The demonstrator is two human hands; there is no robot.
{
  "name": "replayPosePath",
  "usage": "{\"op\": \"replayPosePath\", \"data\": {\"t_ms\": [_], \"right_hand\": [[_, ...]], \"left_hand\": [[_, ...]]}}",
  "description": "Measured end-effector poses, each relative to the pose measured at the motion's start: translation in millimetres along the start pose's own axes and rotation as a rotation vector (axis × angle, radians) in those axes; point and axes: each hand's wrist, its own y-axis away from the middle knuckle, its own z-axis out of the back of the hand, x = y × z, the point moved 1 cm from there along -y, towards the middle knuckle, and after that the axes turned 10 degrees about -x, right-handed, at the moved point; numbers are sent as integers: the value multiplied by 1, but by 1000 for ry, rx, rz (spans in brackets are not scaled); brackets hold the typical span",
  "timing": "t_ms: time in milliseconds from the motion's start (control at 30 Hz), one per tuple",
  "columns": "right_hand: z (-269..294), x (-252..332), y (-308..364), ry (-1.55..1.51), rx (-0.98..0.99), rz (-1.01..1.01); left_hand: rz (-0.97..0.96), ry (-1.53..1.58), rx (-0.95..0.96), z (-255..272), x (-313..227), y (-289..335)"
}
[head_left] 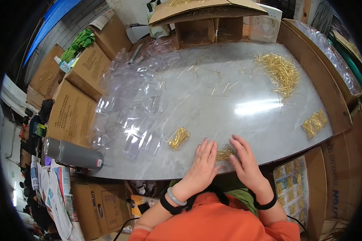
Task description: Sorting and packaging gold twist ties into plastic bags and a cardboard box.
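Observation:
A small bundle of thin gold wire pins [224, 154] lies near the table's front edge, between my two hands. My left hand [204, 162] is stretched out beside its left side, with the palm down and the fingers extended. On the other side, my right hand [245, 160] has its fingers apart, and the thumb is close to the bundle. Neither hand is closed around the pins. A second bundle of gold pins [178, 138] rests to the left of my left hand, and a third bundle [314, 123] sits by the table's right edge.
Many clear plastic boxes [134, 146] cover the left side of the table [213, 112]. A loose heap of gold pins [280, 74] lies at the back right. A grey bottle [74, 154] lies at the left edge. Cardboard [319, 72] walls the right side. Filled packs [289, 182] are below right.

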Motion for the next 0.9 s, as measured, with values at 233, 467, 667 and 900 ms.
{"op": "replayPosePath", "data": {"t_ms": [233,467,667,900], "right_hand": [[-45,12,20,100,-119,-26],[-38,12,10,381,1,166],[-49,9,15,475,-59,196],[-46,13,10,520,1,227]], "left_hand": [[-81,-78,9,-8,-1,0],[-60,-92,-77,-12,2,5],[-15,-70,-145,-14,-3,4],[201,165,-335,18,5,23]]}}
